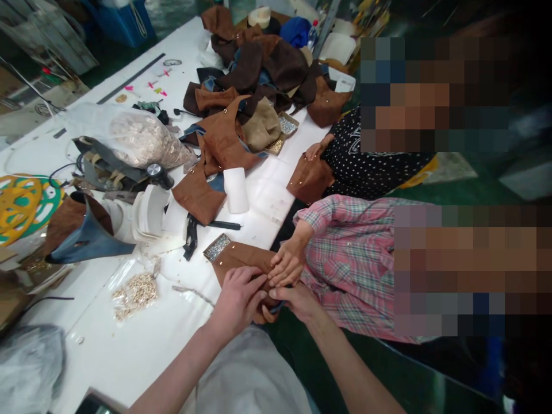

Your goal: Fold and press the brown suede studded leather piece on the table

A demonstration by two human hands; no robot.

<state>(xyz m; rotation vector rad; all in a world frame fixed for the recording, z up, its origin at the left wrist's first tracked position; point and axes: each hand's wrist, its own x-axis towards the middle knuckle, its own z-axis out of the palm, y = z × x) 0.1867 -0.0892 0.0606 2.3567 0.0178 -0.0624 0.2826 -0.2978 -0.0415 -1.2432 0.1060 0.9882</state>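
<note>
A brown suede-like piece point(242, 260) with small metal studs lies over the table's near edge. My left hand point(241, 296) rests on it, fingers bent and thumb pressed against its surface. Gripping its right edge is my right hand point(297, 300), thumb on top and the other fingers partly hidden beneath. A bit of blue lining shows by that thumb. Between my hands and a co-worker in a plaid shirt, the co-worker's hand point(287, 263) touches the same piece. A small tray of silver studs point(217, 247) sits on its far left corner.
A clear bag of small gold-coloured parts point(135, 293) lies left on the white table point(107, 356). Beyond are a blue-and-brown piece point(92, 233), white curved pads point(149, 213), a large plastic bag point(140, 138) and heaped brown pieces point(245, 66). Another person point(362, 155) handles a brown piece.
</note>
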